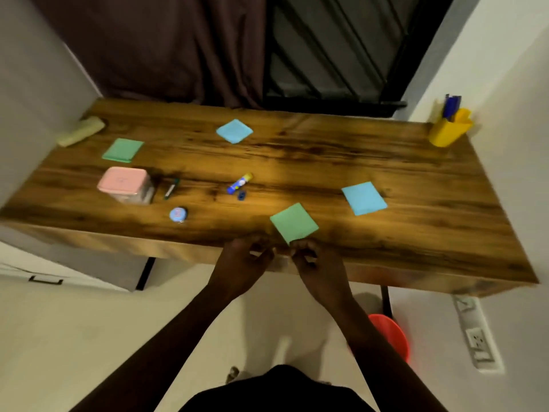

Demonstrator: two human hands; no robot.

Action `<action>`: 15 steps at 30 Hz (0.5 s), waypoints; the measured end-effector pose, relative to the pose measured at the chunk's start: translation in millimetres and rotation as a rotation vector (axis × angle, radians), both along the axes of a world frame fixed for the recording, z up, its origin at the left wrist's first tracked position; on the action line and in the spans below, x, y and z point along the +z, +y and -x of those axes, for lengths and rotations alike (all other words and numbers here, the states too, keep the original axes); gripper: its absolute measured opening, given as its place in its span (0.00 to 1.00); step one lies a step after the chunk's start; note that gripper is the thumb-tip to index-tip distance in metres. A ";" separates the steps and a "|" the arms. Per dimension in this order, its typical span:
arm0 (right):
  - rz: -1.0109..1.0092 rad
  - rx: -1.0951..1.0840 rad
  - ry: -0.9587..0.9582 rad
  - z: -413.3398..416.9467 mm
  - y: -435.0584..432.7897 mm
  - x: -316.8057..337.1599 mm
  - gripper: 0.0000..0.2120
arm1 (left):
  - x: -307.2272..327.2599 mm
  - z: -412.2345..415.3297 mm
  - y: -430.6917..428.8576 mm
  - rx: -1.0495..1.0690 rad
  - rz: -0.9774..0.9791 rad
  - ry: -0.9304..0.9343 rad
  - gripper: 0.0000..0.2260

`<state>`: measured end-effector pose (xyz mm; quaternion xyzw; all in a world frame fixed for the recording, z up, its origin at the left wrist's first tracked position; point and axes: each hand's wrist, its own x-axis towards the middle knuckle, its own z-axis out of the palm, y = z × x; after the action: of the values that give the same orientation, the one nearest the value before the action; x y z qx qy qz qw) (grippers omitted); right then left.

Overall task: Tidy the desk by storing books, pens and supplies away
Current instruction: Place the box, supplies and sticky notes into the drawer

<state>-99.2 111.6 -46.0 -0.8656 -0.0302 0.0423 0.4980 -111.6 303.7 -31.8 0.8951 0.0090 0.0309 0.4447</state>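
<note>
On the wooden desk (326, 156) lie two green note pads (294, 223) (123, 150) and two blue note pads (364, 198) (234, 131). A glue stick (240, 183), a small blue sharpener (242, 195), a dark marker (171, 188) and a round blue tin (178, 215) lie mid-left. My right hand (312, 260) is at the desk's front edge, its curled fingers at the near corner of the closest green pad; the blur hides any grip. My left hand (246, 257) is beside it, loosely curled, with nothing visible in it.
A clear box with a pink lid (124, 184) stands at the left. A yellow pen holder (450, 129) with blue pens (451, 105) sits at the far right corner. A pale cloth (80, 130) lies far left. A red bucket (389, 334) stands under the desk.
</note>
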 end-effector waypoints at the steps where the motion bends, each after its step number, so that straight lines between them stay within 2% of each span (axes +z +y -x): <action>1: 0.002 0.028 0.018 -1.2 17.3 3.1 0.06 | 1.9 4.0 18.4 0.020 0.001 -0.023 0.05; 5: 0.023 0.091 0.017 -2.8 79.8 13.2 0.06 | 5.6 21.2 85.2 0.068 0.023 -0.090 0.05; 10: 0.040 0.180 -0.022 -2.7 147.0 10.1 0.05 | 1.0 40.3 148.9 0.198 0.086 -0.045 0.04; 15: -0.005 0.280 0.079 -1.2 195.4 -8.3 0.04 | -8.6 55.4 192.9 0.342 0.097 -0.013 0.06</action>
<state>-98.0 307.0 -54.4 -0.8493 -0.1311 0.1455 0.4902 -167.0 496.7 -40.4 0.8579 0.1597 0.1112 0.4755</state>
